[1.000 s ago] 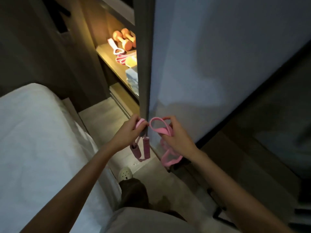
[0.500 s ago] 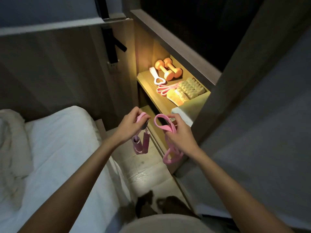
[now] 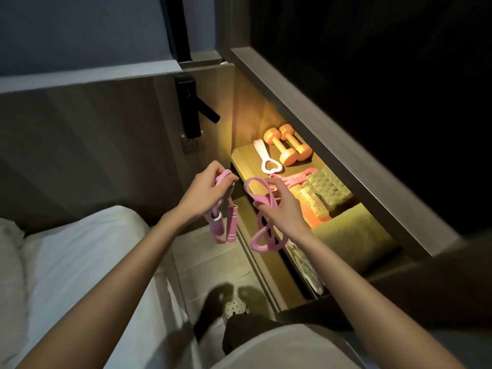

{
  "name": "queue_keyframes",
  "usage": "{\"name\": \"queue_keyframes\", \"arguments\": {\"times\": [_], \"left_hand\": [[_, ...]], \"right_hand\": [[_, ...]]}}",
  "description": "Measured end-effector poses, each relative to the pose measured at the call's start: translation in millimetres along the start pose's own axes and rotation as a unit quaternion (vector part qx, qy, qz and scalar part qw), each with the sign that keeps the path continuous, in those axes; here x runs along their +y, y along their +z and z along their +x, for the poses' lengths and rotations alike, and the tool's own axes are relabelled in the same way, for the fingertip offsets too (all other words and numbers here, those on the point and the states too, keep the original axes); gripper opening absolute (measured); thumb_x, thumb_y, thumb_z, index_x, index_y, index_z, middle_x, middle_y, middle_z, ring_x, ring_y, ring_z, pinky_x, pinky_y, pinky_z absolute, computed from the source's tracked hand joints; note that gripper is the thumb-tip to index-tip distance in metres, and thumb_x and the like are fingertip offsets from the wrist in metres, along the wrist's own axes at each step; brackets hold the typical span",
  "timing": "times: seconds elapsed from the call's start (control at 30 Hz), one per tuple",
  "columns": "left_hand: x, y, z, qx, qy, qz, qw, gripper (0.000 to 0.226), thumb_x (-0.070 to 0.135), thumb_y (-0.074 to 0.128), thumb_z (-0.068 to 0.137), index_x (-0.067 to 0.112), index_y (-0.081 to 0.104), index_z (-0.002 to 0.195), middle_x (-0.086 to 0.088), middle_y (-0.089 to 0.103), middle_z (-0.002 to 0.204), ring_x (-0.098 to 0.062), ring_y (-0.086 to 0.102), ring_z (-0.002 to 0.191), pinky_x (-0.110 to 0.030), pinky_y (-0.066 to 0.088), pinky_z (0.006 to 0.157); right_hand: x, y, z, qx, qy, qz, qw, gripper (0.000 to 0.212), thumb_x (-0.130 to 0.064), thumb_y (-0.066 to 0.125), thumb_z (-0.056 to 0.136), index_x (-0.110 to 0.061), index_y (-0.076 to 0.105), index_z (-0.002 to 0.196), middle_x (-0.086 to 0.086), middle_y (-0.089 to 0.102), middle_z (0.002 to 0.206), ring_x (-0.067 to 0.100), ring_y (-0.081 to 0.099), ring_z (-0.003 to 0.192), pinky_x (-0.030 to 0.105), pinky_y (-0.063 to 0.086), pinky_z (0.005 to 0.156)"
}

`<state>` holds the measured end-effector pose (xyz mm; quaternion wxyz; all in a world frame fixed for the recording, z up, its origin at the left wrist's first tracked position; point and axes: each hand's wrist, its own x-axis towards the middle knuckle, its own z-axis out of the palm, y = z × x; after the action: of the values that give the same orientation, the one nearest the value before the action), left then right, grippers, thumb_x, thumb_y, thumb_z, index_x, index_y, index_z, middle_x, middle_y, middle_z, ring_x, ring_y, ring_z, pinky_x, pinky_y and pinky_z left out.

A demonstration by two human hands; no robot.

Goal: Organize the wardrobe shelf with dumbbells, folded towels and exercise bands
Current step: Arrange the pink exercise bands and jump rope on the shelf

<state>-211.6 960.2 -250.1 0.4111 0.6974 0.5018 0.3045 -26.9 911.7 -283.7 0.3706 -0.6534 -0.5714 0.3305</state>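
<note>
Pink and limp, probably light and stretchy. Pinches band (image 3: 256, 197) in right grip (image 3: 282, 209), clasps handled band (image 3: 223, 227) in left grip (image 3: 204, 193), both just short of shelf (image 3: 246, 159) at 1 o'clock. Best held mid-loop.

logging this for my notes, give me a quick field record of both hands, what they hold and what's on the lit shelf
left hand: grips a pink handled band, handles hanging below
right hand: pinches a pink looped band, loops dangling
placement: both bands held in front of the shelf, not on it
shelf back: two orange dumbbells, side by side
beside dumbbells: pale strap lying flat
shelf middle: another pink band, then folded towels
person's left: white bed
</note>
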Motion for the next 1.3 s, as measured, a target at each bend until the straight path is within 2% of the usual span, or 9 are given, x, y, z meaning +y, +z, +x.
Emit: {"name": "queue_keyframes", "arguments": {"times": [0.17, 0.33, 0.43, 0.53, 0.67, 0.8, 0.87, 1.0, 1.3], "left_hand": [[-5.1, -3.4, 87.2, -0.028, -0.007, 0.038, 0.999, 0.027, 0.033, 0.052, 0.096, 0.007, 0.050, 0.100, -0.010, 0.063, 0.093, -0.026, 0.063, 0.084, -0.041, 0.054, 0.072], [-10.2, 0.6, 159.9, -0.075, 0.004, 0.052, 0.996, 0.029, 0.034, 0.050, 0.097, 0.005, 0.050, 0.101, -0.014, 0.063, 0.093, -0.030, 0.063, 0.083, -0.045, 0.053, 0.073], [-19.9, 7.3, 197.6, -0.119, 0.014, 0.049, 0.992, 0.026, 0.033, 0.048, 0.098, 0.007, 0.048, 0.100, -0.013, 0.064, 0.094, -0.030, 0.063, 0.082, -0.042, 0.052, 0.070], [-30.3, 15.1, 231.0, -0.165, 0.043, 0.056, 0.984, 0.017, 0.032, 0.046, 0.099, 0.015, 0.046, 0.099, -0.009, 0.063, 0.093, -0.021, 0.059, 0.077, -0.033, 0.047, 0.068], [-42.7, 21.0, 265.3, -0.230, 0.078, 0.077, 0.967, 0.023, 0.032, 0.045, 0.099, 0.010, 0.048, 0.102, -0.013, 0.063, 0.090, -0.022, 0.058, 0.073, -0.035, 0.047, 0.067], [-56.4, 21.3, 285.8, -0.284, 0.108, 0.095, 0.948, 0.021, 0.034, 0.044, 0.098, 0.013, 0.046, 0.098, -0.014, 0.063, 0.088, -0.027, 0.058, 0.073, -0.040, 0.047, 0.064], [-65.4, 23.3, 290.8, -0.310, 0.109, 0.086, 0.941, 0.021, 0.035, 0.044, 0.099, 0.014, 0.045, 0.099, -0.013, 0.063, 0.087, -0.029, 0.060, 0.075, -0.042, 0.048, 0.065], [-83.1, 31.7, 296.5, -0.339, 0.139, 0.057, 0.929, 0.017, 0.036, 0.043, 0.099, 0.019, 0.042, 0.097, -0.005, 0.061, 0.085, -0.013, 0.056, 0.071, -0.025, 0.043, 0.062], [-121.9, 73.7, 305.9, -0.355, 0.115, -0.057, 0.926, 0.013, 0.032, 0.043, 0.099, 0.023, 0.037, 0.092, -0.014, 0.054, 0.083, -0.016, 0.051, 0.066, -0.028, 0.044, 0.063]], "right_hand": [[15.1, -6.3, 67.3, 0.023, 0.024, -0.002, 0.999, 0.051, -0.023, 0.073, 0.082, -0.024, 0.052, 0.128, -0.007, 0.059, 0.116, 0.013, 0.057, 0.100, 0.023, 0.049, 0.079], [26.9, -16.3, 118.9, 0.069, 0.077, -0.030, 0.994, 0.043, -0.029, 0.071, 0.085, -0.029, 0.053, 0.123, -0.012, 0.059, 0.099, 0.002, 0.057, 0.078, 0.009, 0.044, 0.055], [40.0, -16.8, 144.5, 0.057, 0.171, -0.047, 0.983, 0.019, -0.036, 0.067, 0.087, -0.025, 0.056, 0.098, -0.006, 0.063, 0.085, 0.005, 0.059, 0.072, 0.015, 0.043, 0.055], [52.4, -12.7, 163.9, 0.020, 0.273, -0.054, 0.960, 0.038, -0.045, 0.059, 0.090, -0.009, 0.066, 0.085, 0.008, 0.063, 0.074, 0.011, 0.057, 0.064, 0.020, 0.041, 0.056], [58.5, -0.7, 181.4, 0.042, 0.336, -0.046, 0.940, 0.047, -0.050, 0.054, 0.091, -0.008, 0.065, 0.074, 0.002, 0.057, 0.065, 0.008, 0.053, 0.059, 0.021, 0.039, 0.058], [53.9, 16.1, 188.8, 0.135, 0.354, -0.069, 0.923, 0.052, -0.044, 0.060, 0.090, -0.018, 0.042, 0.049, -0.006, 0.044, 0.045, 0.006, 0.043, 0.045, 0.017, 0.030, 0.047], [51.7, 23.1, 188.9, 0.178, 0.361, -0.069, 0.913, 0.052, -0.042, 0.063, 0.088, -0.018, 0.042, 0.048, -0.006, 0.044, 0.044, 0.006, 0.043, 0.043, 0.017, 0.029, 0.046], [55.3, 35.7, 188.4, 0.241, 0.367, -0.050, 0.897, 0.041, -0.038, 0.066, 0.087, -0.009, 0.054, 0.060, 0.004, 0.055, 0.056, 0.015, 0.052, 0.052, 0.022, 0.036, 0.050], [91.3, 61.5, 169.8, 0.330, 0.295, -0.080, 0.893, 0.042, -0.046, 0.069, 0.082, -0.006, 0.060, 0.072, 0.006, 0.064, 0.060, 0.019, 0.061, 0.053, 0.029, 0.047, 0.053]]}}
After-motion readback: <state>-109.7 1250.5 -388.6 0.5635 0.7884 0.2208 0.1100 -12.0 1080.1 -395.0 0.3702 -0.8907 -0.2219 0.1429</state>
